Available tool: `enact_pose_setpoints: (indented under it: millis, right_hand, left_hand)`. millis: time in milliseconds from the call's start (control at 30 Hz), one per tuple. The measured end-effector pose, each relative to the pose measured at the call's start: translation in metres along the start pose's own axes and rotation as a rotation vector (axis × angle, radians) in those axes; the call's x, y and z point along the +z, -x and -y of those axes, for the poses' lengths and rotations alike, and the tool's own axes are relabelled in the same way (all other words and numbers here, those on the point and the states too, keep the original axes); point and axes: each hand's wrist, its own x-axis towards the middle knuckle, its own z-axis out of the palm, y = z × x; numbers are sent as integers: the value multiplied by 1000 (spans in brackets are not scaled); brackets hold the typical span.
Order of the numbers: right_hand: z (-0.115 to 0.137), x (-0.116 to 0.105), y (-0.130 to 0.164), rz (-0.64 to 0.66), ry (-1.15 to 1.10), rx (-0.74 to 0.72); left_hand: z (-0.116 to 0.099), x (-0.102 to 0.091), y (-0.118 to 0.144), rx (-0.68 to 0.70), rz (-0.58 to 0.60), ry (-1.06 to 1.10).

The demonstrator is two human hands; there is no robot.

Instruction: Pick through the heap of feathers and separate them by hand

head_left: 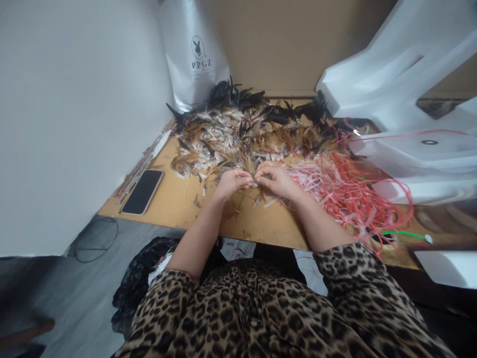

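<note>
Two bare hands meet at the near edge of a feather heap, seen from the head camera looking down over leopard-print sleeves. The left hand (233, 181) and the right hand (276, 180) are both curled nearly closed, fingertips pressed together at one spot between them. What they pinch there looks like a small feather or a few (255, 182), but it is too small and too covered by the fingers to say for certain. Holding it with both hands at the fingertips, close over the wooden tabletop (179, 201), suits fine work on something light that would slip from a looser grip.

Just beyond the hands, and spreading away from them to both sides, lies the pile of brown, white and black feathers (238, 134), near enough that either hand can draw from it without the arms stretching. To the right of the right hand, touching the feather pile's edge, is a tangle of red and pale strips (346, 191), also close by. Further right of that are white moulded foam pieces (410, 64), stacked well out of the working spot.

Well to the left of the left hand a dark phone (143, 191) lies flat on the tabletop, apart from the feathers. Beyond the pile, leaning against the wall, stands a white bag printed PPGZ (196, 54). Below the table edge, under the left forearm, a black plastic bag (141, 278) sits on the floor.
</note>
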Motion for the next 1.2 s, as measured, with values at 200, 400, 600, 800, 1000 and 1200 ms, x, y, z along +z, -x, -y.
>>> enact_pose_setpoints:
  millis: [200, 400, 600, 800, 1000, 1200]
  right_hand:
    - [1, 0, 0, 11, -27, 1]
    - [-2, 1, -1, 12, -93, 33]
    - [-2, 0, 0, 33, -81, 47]
    - [0, -1, 0, -24, -113, 88]
    - [1, -1, 0, -25, -72, 96]
    - [-3, 2, 1, 7, -32, 106]
  left_hand:
    - [-4, 1, 3, -56, 2, 91]
    - [-3, 1, 3, -50, 13, 124]
    - [-4, 2, 3, -83, 5, 163]
    - [-6, 1, 4, -81, 28, 169]
    - [-7, 3, 6, -58, 55, 109]
    - [-4, 2, 5, -23, 70, 68]
